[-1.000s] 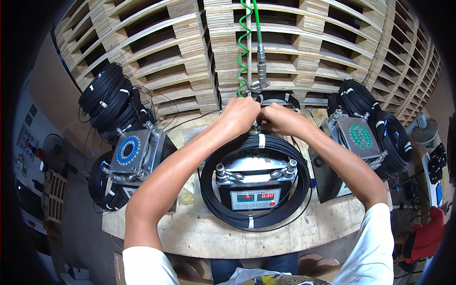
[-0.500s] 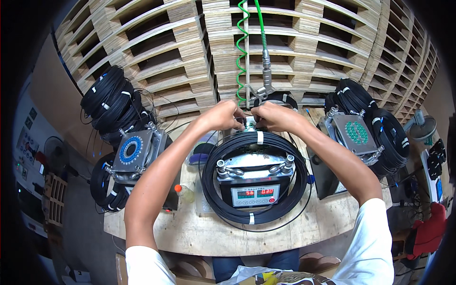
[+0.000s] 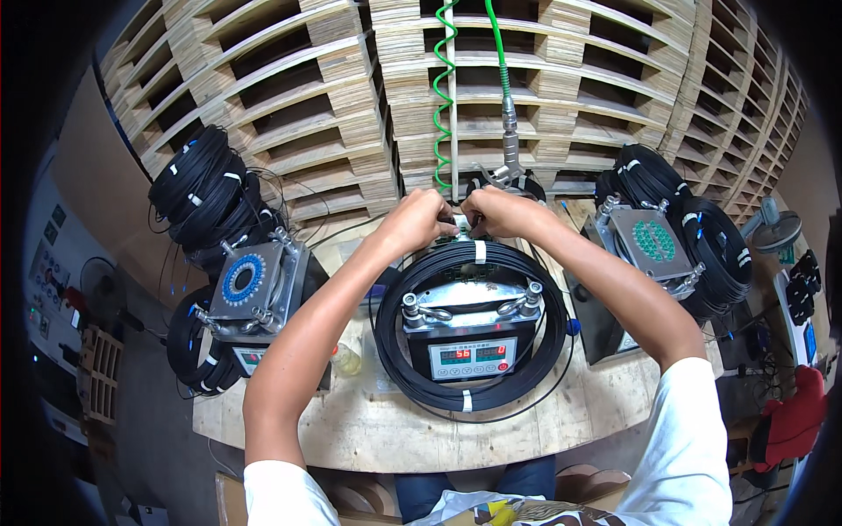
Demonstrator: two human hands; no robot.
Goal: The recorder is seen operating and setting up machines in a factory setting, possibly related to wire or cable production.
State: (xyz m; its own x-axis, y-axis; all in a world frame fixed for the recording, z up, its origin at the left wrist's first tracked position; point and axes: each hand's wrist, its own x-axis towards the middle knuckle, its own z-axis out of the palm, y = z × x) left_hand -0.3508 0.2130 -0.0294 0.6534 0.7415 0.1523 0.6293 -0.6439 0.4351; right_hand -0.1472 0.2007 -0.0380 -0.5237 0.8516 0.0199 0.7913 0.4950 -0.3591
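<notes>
My left hand (image 3: pixel 423 216) and my right hand (image 3: pixel 493 213) meet at the far edge of a black box-shaped machine with a front display panel (image 3: pixel 472 358). Their fingers are curled in a pinch close together over a small pale and green part (image 3: pixel 462 226). What exactly each hand grips is too small to make out. A coil of black cable (image 3: pixel 405 386), tied with white tape, lies around the machine and just below my hands. On the machine's top, a metal plate (image 3: pixel 456 298) is held by knobbed clamps.
A similar machine with a blue ring (image 3: pixel 243 278) stands left, one with green inserts (image 3: pixel 653 241) right. Black cable coils are piled behind the left (image 3: pixel 202 188) and right (image 3: pixel 719 254) machines. A metal air gun (image 3: pixel 509 145) hangs from a green hose before stacked pallets (image 3: pixel 298 96). A small bottle (image 3: pixel 346 360) is partly behind my left forearm.
My left forearm has shifted to the right and covers the bottle's orange cap. The hanging air gun has swung slightly right. The right-hand number on the display has changed.
</notes>
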